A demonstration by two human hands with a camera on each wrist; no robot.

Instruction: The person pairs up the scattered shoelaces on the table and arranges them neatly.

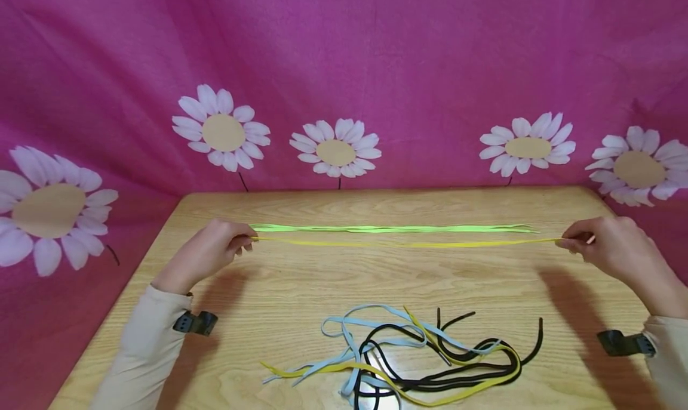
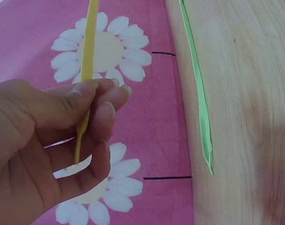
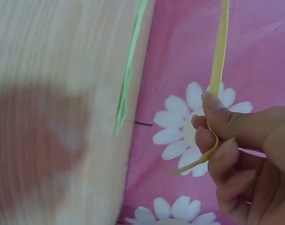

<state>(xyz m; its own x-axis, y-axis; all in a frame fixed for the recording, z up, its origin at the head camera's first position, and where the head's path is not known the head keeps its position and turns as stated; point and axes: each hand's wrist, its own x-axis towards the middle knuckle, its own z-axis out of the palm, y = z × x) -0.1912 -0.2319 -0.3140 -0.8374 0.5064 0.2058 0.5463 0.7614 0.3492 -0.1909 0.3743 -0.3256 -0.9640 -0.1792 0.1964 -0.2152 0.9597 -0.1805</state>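
A flat yellow shoelace [image 1: 462, 244] is stretched level above the table, one end in each hand. My left hand [image 1: 217, 249] pinches its left end between thumb and fingers; in the left wrist view the narrow tip of the lace [image 2: 78, 147] hangs below the thumb. The other end is pinched by my right hand [image 1: 613, 249], and a short bent tail [image 3: 193, 164] sticks out under the fingers in the right wrist view. Just behind the yellow lace, bright green shoelaces [image 1: 376, 228] lie straight across the table, side by side.
At the table's near side lies a loose tangle of black laces [image 1: 435, 381], light blue laces [image 1: 349, 338] and another yellow lace [image 1: 457, 396]. A shiny reflection shows on the wooden tabletop [image 1: 279, 284] there. Pink cloth with white daisies [image 1: 335, 152] hangs behind the table.
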